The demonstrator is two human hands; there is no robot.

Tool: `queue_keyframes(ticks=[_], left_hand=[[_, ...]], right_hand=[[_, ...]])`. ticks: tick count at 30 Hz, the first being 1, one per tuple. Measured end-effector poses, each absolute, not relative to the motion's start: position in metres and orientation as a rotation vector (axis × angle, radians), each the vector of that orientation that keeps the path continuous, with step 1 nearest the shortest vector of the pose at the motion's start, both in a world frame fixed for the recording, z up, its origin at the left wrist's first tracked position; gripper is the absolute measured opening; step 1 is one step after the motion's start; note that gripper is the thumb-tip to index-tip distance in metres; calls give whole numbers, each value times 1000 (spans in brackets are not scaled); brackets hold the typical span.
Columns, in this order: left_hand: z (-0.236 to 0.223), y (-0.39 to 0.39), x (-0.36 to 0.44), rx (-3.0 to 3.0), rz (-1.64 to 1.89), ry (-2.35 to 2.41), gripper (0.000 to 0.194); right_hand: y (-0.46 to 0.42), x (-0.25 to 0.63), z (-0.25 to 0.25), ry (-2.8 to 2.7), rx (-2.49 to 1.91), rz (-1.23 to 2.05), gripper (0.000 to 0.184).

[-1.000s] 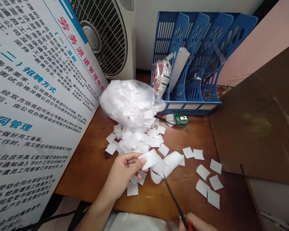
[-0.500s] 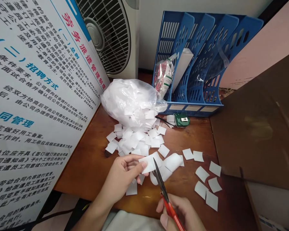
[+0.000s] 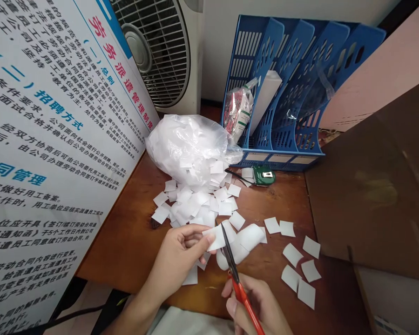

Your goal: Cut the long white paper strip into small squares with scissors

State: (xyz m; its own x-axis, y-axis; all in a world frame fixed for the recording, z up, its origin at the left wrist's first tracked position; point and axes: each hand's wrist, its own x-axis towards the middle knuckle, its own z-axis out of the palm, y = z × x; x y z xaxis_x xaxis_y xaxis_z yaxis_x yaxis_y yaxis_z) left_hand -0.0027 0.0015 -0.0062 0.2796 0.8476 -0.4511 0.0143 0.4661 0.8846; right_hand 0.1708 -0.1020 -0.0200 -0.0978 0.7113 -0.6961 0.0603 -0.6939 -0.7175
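My left hand (image 3: 176,258) pinches one end of a curled white paper strip (image 3: 246,239) just above the wooden desk (image 3: 132,242). My right hand (image 3: 258,307) grips red-handled scissors (image 3: 237,279), whose dark blades point up and cross the strip right beside my left fingertips. A heap of small white paper squares (image 3: 199,204) lies just beyond my hands, spilling from a clear plastic bag (image 3: 188,144).
More cut squares (image 3: 300,265) lie scattered at the right. A blue file rack (image 3: 286,93) and a small green device (image 3: 263,175) stand at the back, with a white fan (image 3: 160,51) behind. A printed board (image 3: 49,130) leans at left, a brown panel (image 3: 377,186) at right.
My right hand has come up from the bottom edge and brought the scissors left onto the strip held by my left hand. The left hand has stayed almost still.
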Motion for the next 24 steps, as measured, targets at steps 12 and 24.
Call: queue_keyframes(ticks=[12,24], left_hand=[[-7,0,-4,948,690,1143,30],[-5,3,-2,950,682,1160,30]], right_hand=[[-107,170,-27,-825,-1675,1842,53],[-110,171,-26,-760,-1715,1822,62]])
